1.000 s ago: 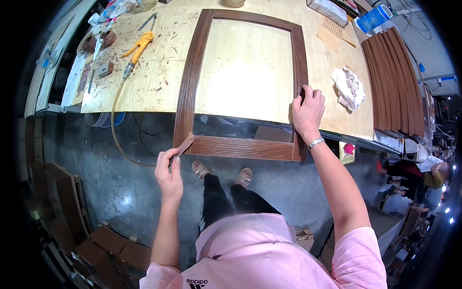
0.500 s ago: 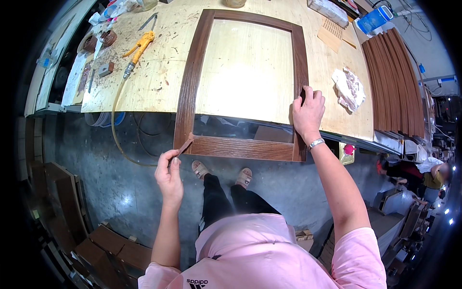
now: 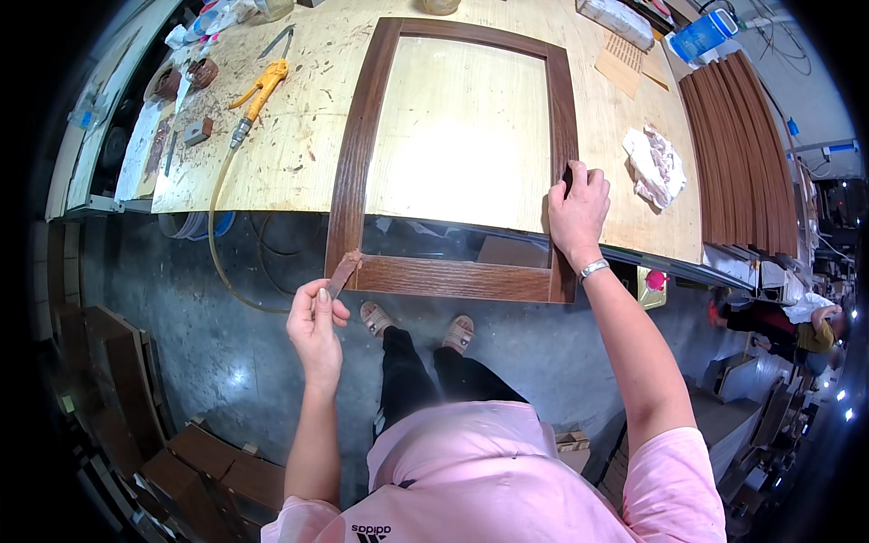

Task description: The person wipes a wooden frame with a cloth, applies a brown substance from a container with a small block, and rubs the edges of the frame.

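Observation:
A dark brown wooden frame [image 3: 453,278] with a clear, glass-like panel lies on the workbench, its near end jutting past the bench edge. My left hand [image 3: 315,330] pinches a small flat putty knife [image 3: 345,272] between thumb and fingers. Brown paste shows on the blade, which touches the frame's near left corner joint. On the other side, my right hand [image 3: 580,213] is closed over the frame's right stile, fingers curled round its outer edge. A crumpled, stained white cloth [image 3: 655,168] lies on the bench to the right of that hand.
On the pale workbench [image 3: 312,100] lie a yellow air blow gun [image 3: 263,89] with a hose hanging off the edge, a small block [image 3: 198,131] and brown-stained cups [image 3: 203,72]. Brown strips [image 3: 738,154] are stacked at right. Another person [image 3: 815,335] is at far right.
My left hand has turned the putty knife so more of its flat face shows, still at the corner. The frame has shifted very slightly left; my right hand keeps its hold.

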Demonstrator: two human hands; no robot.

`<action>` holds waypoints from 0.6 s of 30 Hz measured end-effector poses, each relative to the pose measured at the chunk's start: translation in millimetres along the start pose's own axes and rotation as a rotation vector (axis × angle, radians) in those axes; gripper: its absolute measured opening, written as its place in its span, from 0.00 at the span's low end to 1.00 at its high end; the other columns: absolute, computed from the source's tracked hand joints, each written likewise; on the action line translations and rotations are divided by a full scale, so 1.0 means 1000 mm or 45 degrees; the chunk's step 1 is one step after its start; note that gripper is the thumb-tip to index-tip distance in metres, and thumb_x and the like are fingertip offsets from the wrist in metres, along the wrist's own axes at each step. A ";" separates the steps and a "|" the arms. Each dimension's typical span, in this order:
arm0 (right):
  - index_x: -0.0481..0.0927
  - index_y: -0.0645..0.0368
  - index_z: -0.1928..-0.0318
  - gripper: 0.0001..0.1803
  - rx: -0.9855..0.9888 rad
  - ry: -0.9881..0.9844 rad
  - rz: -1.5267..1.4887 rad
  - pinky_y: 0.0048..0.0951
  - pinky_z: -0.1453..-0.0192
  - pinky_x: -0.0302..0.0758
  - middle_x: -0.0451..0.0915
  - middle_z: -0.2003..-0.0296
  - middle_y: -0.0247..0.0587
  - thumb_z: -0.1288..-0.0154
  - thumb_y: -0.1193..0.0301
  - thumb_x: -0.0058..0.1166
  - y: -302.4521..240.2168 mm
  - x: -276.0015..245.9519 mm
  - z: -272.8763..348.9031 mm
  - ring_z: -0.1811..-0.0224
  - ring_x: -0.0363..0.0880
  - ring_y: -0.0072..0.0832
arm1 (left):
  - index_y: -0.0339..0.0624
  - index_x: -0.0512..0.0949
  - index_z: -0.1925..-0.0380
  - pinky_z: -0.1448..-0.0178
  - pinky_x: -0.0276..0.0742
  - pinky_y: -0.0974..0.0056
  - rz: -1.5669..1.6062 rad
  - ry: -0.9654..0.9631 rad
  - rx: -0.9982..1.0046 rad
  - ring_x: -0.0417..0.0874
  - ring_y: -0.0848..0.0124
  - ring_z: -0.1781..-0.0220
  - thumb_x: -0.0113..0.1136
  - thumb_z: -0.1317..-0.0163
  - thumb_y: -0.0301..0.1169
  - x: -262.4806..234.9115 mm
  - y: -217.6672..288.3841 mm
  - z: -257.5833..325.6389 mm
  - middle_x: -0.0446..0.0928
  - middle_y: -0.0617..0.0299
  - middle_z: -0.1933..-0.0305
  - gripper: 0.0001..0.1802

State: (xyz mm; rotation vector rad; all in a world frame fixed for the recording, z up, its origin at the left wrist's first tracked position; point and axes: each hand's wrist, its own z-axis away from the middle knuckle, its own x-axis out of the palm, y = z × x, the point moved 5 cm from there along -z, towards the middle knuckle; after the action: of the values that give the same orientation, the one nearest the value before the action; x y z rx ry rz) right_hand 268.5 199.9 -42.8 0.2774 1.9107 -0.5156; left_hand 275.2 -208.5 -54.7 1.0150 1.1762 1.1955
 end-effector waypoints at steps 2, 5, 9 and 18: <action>0.73 0.58 0.46 0.20 0.001 -0.003 0.004 0.46 0.46 0.67 0.71 0.57 0.49 0.39 0.68 0.52 0.000 0.001 0.000 0.52 0.69 0.45 | 0.37 0.77 0.53 0.68 0.66 0.76 0.043 0.004 -0.029 0.71 0.83 0.73 0.50 0.23 0.34 0.000 -0.003 0.001 0.74 0.69 0.75 0.11; 0.73 0.59 0.46 0.21 -0.007 0.002 0.008 0.46 0.46 0.67 0.71 0.57 0.49 0.39 0.68 0.52 0.000 0.001 0.000 0.52 0.69 0.45 | 0.37 0.76 0.54 0.69 0.66 0.76 0.085 0.008 -0.055 0.71 0.83 0.74 0.50 0.23 0.33 0.001 -0.005 0.001 0.75 0.68 0.75 0.11; 0.73 0.59 0.46 0.21 -0.011 0.016 -0.008 0.47 0.47 0.67 0.71 0.57 0.49 0.39 0.68 0.53 0.001 0.000 0.000 0.52 0.69 0.45 | 0.37 0.76 0.53 0.69 0.66 0.76 0.126 0.021 -0.097 0.71 0.83 0.74 0.51 0.24 0.33 0.005 -0.005 0.002 0.75 0.68 0.74 0.11; 0.74 0.59 0.46 0.21 -0.007 0.009 -0.018 0.46 0.47 0.67 0.70 0.58 0.49 0.40 0.69 0.53 -0.001 0.001 0.001 0.52 0.69 0.45 | 0.37 0.73 0.50 0.64 0.75 0.73 0.449 0.062 -0.232 0.78 0.77 0.71 0.51 0.25 0.31 -0.002 -0.003 0.008 0.80 0.60 0.69 0.10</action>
State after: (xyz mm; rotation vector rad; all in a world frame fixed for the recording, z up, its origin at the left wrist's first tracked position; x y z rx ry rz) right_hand 268.5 198.9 -43.4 0.2628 1.9220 -0.5193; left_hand 283.3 -210.3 -56.5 1.0866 0.9269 1.5817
